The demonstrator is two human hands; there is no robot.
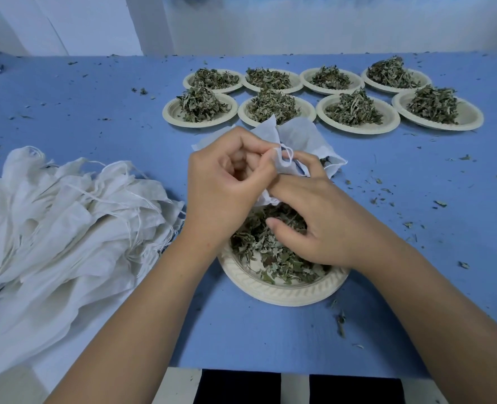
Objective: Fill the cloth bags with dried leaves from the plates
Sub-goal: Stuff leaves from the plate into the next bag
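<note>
White cloth bag (pixel 299 135) at frame centre: left hand (pixel 227 182) pinches its rim, right hand (pixel 314 223) grips it above the nearest plate (pixel 285 293) of dried leaves (pixel 270 252).

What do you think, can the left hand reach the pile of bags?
Probably yes. The pile lies right beside the left hand on the table, with nothing between them. But that hand is pinching a bag, so it would likely need to let go first.
</note>
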